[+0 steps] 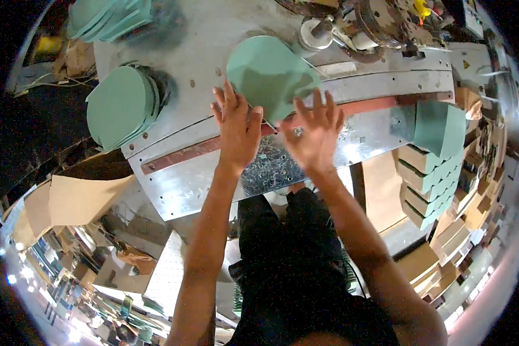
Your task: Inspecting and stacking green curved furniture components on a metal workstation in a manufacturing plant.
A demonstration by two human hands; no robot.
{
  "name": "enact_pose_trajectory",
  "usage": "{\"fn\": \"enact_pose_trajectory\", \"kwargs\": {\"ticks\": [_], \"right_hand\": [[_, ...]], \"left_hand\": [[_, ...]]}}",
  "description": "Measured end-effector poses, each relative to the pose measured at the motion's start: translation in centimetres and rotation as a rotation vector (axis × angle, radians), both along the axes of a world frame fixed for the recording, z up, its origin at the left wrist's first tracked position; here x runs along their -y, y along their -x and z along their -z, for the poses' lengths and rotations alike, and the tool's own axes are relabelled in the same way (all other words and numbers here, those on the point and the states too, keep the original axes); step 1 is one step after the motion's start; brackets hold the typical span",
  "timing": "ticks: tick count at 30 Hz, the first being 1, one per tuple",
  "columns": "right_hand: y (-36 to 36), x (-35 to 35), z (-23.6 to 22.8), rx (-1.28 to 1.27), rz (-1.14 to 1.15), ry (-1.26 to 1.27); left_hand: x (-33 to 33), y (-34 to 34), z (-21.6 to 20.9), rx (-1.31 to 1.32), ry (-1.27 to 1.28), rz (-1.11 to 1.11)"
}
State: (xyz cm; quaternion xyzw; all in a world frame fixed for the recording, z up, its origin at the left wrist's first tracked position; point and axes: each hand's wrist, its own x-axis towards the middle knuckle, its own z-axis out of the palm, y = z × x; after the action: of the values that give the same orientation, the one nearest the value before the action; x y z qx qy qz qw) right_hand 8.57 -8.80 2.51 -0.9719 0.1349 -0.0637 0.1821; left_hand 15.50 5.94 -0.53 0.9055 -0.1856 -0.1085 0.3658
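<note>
A green flat cardboard piece (269, 74) with a rounded top lies on the metal machine table (213, 173). My left hand (236, 127) rests on the piece's near left edge, fingers spread and pressing down. My right hand (316, 131) touches its near right edge, fingers also apart. Neither hand is closed around the piece. A reddish strip (179, 153) runs across the table under my hands.
A stack of green rounded pieces (121, 106) lies at the left, another stack (106, 17) at the far left corner. Folded green boxes (435, 155) are piled at the right. Machine parts (375, 23) stand behind the piece. Brown cardboard sheets (81, 199) lie lower left.
</note>
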Motion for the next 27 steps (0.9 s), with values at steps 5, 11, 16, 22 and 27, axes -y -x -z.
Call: {"fn": "enact_pose_trajectory", "kwargs": {"ticks": [5,11,16,22,27], "right_hand": [[-2.2,-2.4,1.4,-0.005,0.107,0.04],[-3.8,-0.4,2.5,0.049,-0.151,-0.037],[-5.5,2.9,3.2,0.03,-0.341,-0.012],[-7.2,-1.2,2.2,0.142,-0.098,-0.124],[-6.1,-2.1,-1.6,0.104,0.024,-0.753]], "left_hand": [[-0.2,0.1,-0.5,-0.058,0.032,-0.02],[-2.9,0.3,-0.9,0.03,0.012,-0.084],[-4.6,-4.8,-0.8,0.125,0.108,-0.275],[-4.2,-8.4,3.7,0.502,-0.189,-0.195],[-5.0,-2.3,-1.0,-0.01,0.59,-0.388]]}}
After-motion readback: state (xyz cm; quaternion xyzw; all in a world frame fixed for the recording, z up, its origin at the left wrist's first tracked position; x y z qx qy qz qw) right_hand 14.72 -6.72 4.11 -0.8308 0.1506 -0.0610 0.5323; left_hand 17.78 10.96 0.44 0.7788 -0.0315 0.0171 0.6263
